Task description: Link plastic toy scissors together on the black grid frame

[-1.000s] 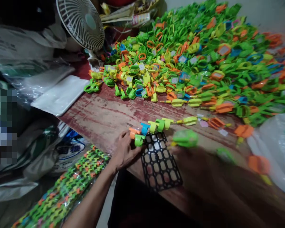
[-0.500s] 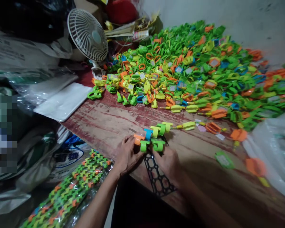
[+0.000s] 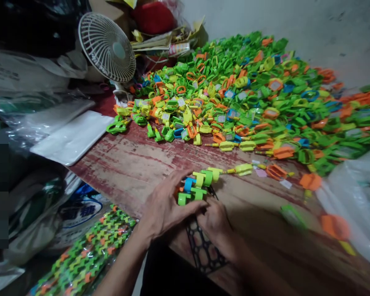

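My left hand [image 3: 163, 205] is closed around the far-left end of a cluster of ring-shaped plastic pieces, its thumb stretched along their near side. In that cluster show green pieces [image 3: 199, 194], a blue piece [image 3: 189, 185] and yellow pieces [image 3: 215, 174]; an orange one is mostly behind my fingers. They sit on a black openwork frame [image 3: 203, 250] with oval holes, which slants across the table edge. Curled beside the nearest green piece, over the frame, is my right hand [image 3: 216, 222]. Its fingertips are hidden, so what they grip cannot be seen.
A large heap of green, yellow, orange and blue plastic pieces [image 3: 234, 94] covers the back of the worn red table [image 3: 132, 158]. A white fan [image 3: 107, 47] and white plastic sheets [image 3: 70, 137] stand left. Bagged pieces [image 3: 89, 250] lie below; a clear bag [image 3: 354, 193] is right.
My left hand has moved forward and wrapped over the cluster, covering most of the orange piece. My right hand has curled in closer to the left thumb. The view has shifted slightly.
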The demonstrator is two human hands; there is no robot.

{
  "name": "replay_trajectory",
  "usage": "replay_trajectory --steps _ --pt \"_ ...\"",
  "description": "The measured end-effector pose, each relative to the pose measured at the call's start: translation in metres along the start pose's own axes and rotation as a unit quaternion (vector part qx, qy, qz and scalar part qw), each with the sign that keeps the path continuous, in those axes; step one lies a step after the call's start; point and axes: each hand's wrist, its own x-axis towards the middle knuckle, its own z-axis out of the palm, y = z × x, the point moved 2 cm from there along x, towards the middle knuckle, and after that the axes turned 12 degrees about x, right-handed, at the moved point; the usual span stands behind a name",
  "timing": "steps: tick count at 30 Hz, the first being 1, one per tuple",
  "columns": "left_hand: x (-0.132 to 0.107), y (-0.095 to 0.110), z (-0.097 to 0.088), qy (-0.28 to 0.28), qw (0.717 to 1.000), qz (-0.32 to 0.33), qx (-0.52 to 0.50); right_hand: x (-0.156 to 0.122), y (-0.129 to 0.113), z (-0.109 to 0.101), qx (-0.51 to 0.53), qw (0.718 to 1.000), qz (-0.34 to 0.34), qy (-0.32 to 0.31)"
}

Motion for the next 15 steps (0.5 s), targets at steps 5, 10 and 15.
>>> replay_trajectory --steps 5,10,15 --pt "0.002 -0.002 0.003 0.012 1.0 -0.025 0.006 -0.003 0.005 0.005 0.0 1.0 0.005 -0.028" --pt "0.001 -0.006 0.005 0.005 0.999 -0.035 -0.002 0.001 -0.006 -0.003 0.012 0.997 0.03 -0.072" --pt "0.0 -0.007 -0.003 0.008 0.998 -0.001 0.065 0.006 -0.011 -0.049 -0.041 0.994 0.034 -0.092"
